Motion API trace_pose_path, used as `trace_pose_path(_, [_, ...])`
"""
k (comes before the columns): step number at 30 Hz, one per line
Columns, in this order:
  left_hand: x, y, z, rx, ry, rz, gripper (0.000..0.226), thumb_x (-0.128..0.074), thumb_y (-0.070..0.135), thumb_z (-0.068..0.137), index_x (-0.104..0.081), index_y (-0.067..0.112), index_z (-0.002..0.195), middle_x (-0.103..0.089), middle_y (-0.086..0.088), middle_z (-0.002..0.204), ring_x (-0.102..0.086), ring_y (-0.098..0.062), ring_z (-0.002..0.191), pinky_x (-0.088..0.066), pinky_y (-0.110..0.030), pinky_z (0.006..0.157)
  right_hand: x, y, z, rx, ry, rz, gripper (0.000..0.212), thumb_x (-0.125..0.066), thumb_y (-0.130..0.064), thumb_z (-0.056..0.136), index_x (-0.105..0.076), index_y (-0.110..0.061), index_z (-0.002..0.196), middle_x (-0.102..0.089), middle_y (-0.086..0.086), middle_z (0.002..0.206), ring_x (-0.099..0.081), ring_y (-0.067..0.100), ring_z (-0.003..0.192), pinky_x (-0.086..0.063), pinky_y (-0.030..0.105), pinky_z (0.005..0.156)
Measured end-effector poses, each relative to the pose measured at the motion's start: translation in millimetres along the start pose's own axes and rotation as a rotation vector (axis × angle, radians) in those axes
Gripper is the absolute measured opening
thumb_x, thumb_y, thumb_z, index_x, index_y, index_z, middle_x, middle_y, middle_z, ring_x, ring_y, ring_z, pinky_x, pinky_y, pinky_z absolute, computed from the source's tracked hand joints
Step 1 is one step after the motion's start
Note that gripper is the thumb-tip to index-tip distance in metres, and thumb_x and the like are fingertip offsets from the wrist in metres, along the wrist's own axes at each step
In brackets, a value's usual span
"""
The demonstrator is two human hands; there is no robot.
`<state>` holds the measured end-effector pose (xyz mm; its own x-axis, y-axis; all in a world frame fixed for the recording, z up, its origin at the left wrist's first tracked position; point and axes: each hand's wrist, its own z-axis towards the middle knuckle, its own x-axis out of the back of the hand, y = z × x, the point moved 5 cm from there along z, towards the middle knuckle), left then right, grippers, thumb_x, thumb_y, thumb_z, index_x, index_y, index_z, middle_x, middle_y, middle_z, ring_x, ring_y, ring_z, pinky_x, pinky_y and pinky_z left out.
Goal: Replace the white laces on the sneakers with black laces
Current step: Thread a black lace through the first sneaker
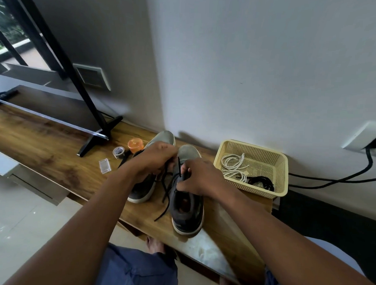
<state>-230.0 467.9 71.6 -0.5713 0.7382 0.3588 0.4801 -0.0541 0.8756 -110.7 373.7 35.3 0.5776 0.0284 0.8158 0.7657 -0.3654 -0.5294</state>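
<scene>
- Wooden shelf [44,141], two grey sneakers [187,212] side by side on it
- Yellow basket [283,167] beside them, holding white laces [233,165]
- Left hand [154,160] and right hand [200,179], each pinching black lace [165,195] over the right-side sneaker

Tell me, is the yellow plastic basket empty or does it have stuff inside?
Not empty. The yellow plastic basket holds coiled white laces and a bundle of black lace in its near corner.
</scene>
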Motion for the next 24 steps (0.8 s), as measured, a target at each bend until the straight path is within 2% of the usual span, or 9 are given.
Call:
trace_pose_path(4, [8,11,0,-0.077,0.014,-0.312,0.024,-0.056,0.021,0.088,-0.055,0.019,0.064,-0.046,-0.004,0.060,-0.022,-0.010,0.043,-0.018,-0.018,0.038,-1,1,0,0.004,-0.012,0.007,0.039,-0.075,-0.051,0.067,-0.064,-0.042,0.104,-0.063,-0.009,0.120,-0.053,0.024,0.126,-0.052,0.043,0.097])
trace_pose_path(6, [11,15,-4,-0.125,-0.029,-0.369,0.014,-0.055,0.023,0.082,-0.051,0.015,0.070,-0.044,-0.003,0.060,-0.022,-0.008,0.042,-0.018,-0.017,0.037,-1,2,1,0.006,-0.009,0.013,0.043,-0.075,-0.051,0.067,-0.064,-0.043,0.108,-0.062,-0.009,0.122,-0.053,0.023,0.126,-0.052,0.043,0.097])
trace_pose_path(9, [10,18,-9,-0.169,-0.078,-0.375,0.014,-0.054,0.022,0.081,-0.049,0.013,0.072,-0.043,-0.004,0.060,-0.022,-0.008,0.042,-0.018,-0.017,0.037,-1,3,1,0.007,-0.009,0.012,0.045,-0.076,-0.051,0.067,-0.065,-0.042,0.109,-0.063,-0.009,0.122,-0.053,0.023,0.125,-0.052,0.043,0.097])
trace_pose_path(11, [12,17,-11,-0.207,-0.067,-0.249,0.017,-0.056,0.021,0.082,-0.054,0.007,0.072,-0.048,-0.010,0.059,-0.027,-0.012,0.043,-0.021,-0.018,0.039,-1,2,1,0.013,-0.016,0.009,0.041,-0.076,-0.051,0.068,-0.065,-0.041,0.106,-0.063,-0.009,0.118,-0.053,0.024,0.124,-0.053,0.042,0.095])
trace_pose_path(14, [12,11,-13,-0.219,-0.111,0.147,0.028,-0.065,0.020,0.085,-0.071,-0.003,0.071,-0.068,-0.019,0.064,-0.051,-0.017,0.046,-0.038,-0.020,0.043,0,2,2,0.031,-0.021,0.003,0.026,-0.077,-0.048,0.072,-0.063,-0.035,0.090,-0.062,-0.007,0.108,-0.056,0.027,0.120,-0.053,0.039,0.089])
trace_pose_path(17, [5,-13,-19,0.035,-0.356,0.431,0.042,-0.064,0.039,0.101,-0.082,0.013,0.073,-0.080,-0.005,0.081,-0.076,-0.014,0.071,-0.056,-0.023,0.066,3,3,2,0.048,-0.021,0.035,0.034,-0.078,-0.046,0.074,-0.071,-0.031,0.104,-0.069,-0.006,0.111,-0.060,0.026,0.118,-0.055,0.040,0.096])
trace_pose_path(19, [6,-24,-20,0.137,-0.427,0.497,0.054,-0.055,0.049,0.105,-0.083,0.016,0.073,-0.082,0.001,0.092,-0.079,-0.012,0.088,-0.058,-0.028,0.081,5,1,1,0.063,-0.019,0.025,0.038,-0.079,-0.045,0.075,-0.073,-0.030,0.110,-0.071,-0.005,0.113,-0.062,0.024,0.116,-0.055,0.040,0.097])
trace_pose_path(21, [9,-29,-19,0.182,-0.389,0.532,0.054,-0.057,0.050,0.105,-0.083,0.016,0.072,-0.082,0.003,0.092,-0.078,-0.009,0.090,-0.059,-0.031,0.081,6,-1,1,0.073,-0.020,0.018,0.037,-0.080,-0.043,0.075,-0.074,-0.030,0.110,-0.071,-0.004,0.114,-0.063,0.023,0.116,-0.055,0.039,0.097])
trace_pose_path(24, [16,-31,-11,0.181,-0.107,0.589,0.036,-0.068,0.035,0.101,-0.081,0.013,0.076,-0.080,-0.001,0.075,-0.079,-0.015,0.071,-0.063,-0.029,0.063,6,0,3,0.060,-0.021,0.027,0.036,-0.082,-0.043,0.075,-0.073,-0.031,0.108,-0.070,-0.003,0.116,-0.060,0.024,0.118,-0.055,0.040,0.096])
